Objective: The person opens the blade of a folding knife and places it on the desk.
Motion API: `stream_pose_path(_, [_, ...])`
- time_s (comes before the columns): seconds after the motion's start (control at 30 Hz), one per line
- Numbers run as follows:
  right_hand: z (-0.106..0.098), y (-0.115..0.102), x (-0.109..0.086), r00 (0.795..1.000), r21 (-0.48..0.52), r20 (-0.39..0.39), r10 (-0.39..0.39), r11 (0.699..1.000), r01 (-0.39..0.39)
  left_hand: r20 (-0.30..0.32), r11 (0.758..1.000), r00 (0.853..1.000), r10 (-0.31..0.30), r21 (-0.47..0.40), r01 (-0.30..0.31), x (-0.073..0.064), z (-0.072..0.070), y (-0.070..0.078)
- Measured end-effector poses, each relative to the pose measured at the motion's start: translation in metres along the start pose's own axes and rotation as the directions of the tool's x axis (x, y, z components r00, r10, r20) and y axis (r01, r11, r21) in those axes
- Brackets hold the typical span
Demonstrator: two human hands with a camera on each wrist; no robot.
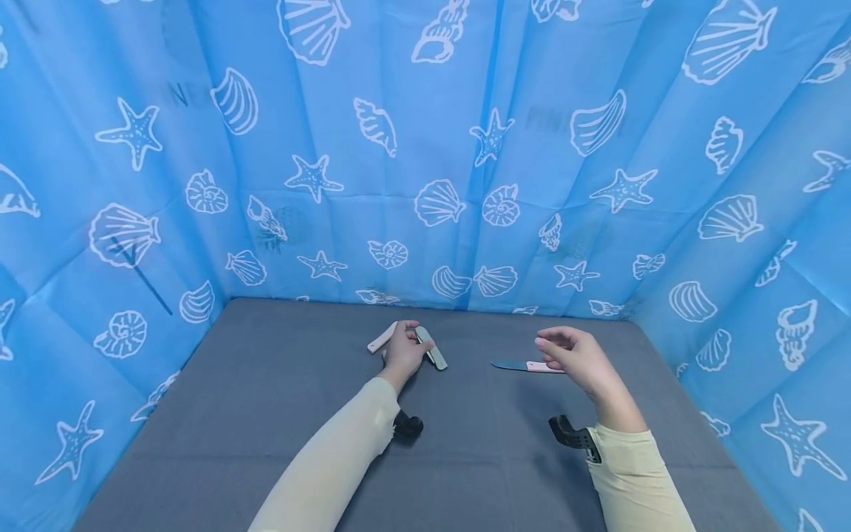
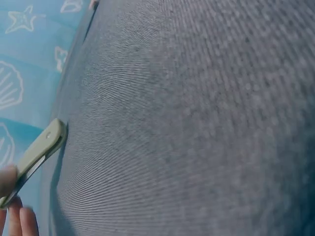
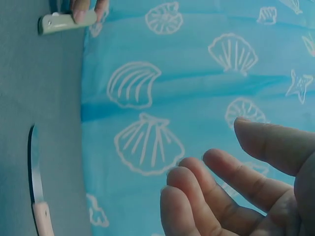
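My left hand [image 1: 404, 355] pinches a pale green folding knife [image 1: 435, 355] between thumb and fingers, above the far middle of the table. In the left wrist view this folding knife [image 2: 44, 142] appears folded, a metal edge showing along its handle. Just left of that hand is a second folding knife, pale pink [image 1: 381, 338], partly hidden by the fingers. A third knife, with a pink handle [image 1: 537, 366] and its blade out to the left, lies on the table. Over its handle end hovers my right hand [image 1: 577, 357], fingers loosely bent and holding nothing; the right wrist view shows this hand [image 3: 246, 191] apart from the knife [image 3: 37, 167].
Grey cloth covers the table [image 1: 479, 458]. A blue curtain [image 1: 412, 162] with white shells and starfish stands along the back and both sides. Black wrist mounts [image 1: 565, 430] stick out from the sleeves.
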State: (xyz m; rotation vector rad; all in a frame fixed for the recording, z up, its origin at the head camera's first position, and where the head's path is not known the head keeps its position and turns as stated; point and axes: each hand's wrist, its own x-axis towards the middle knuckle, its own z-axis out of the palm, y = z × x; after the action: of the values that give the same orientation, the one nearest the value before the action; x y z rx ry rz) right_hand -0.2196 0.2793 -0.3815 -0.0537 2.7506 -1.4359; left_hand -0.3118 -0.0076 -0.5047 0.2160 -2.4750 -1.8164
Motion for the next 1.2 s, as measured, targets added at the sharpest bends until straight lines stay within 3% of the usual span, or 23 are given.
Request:
stream_pose_path(0.13, [0.011, -0.006, 0.001, 0.999, 0.006, 0.009, -0.044, 0.999, 0.044, 0.017, 0.995, 1.0, 0.016, -0.101, -0.014, -0.001, -0.001, -0.001])
stream_pose_path(0.37, [0.033, -0.012, 0.006, 0.992, -0.037, -0.035, -0.125, 0.992, 0.123, 0.045, 0.986, 0.993, 0.106, -0.136, -0.099, -0.009, -0.001, 0.005])
stream_pose_path(0.6, [0.05, -0.014, 0.016, 0.953, -0.018, -0.168, -0.252, 0.967, 0.253, 0.029, 0.972, 0.978, 0.208, -0.121, -0.204, -0.019, 0.0, 0.014])
stream_pose_path(0.8, [0.068, -0.015, 0.022, 0.928, 0.037, -0.243, -0.282, 0.953, 0.299, 0.016, 0.956, 0.965, 0.262, -0.144, -0.257, -0.029, 0.003, 0.021])
stream_pose_path(1.0, [0.085, -0.014, 0.026, 0.918, 0.03, -0.25, -0.308, 0.945, 0.326, -0.01, 0.929, 0.957, 0.29, -0.237, -0.284, -0.034, 0.007, 0.02])
stream_pose_path(1.2, [0.101, -0.015, 0.031, 0.927, 0.037, -0.191, -0.322, 0.942, 0.334, -0.015, 0.913, 0.946, 0.323, -0.257, -0.315, -0.042, 0.009, 0.023])
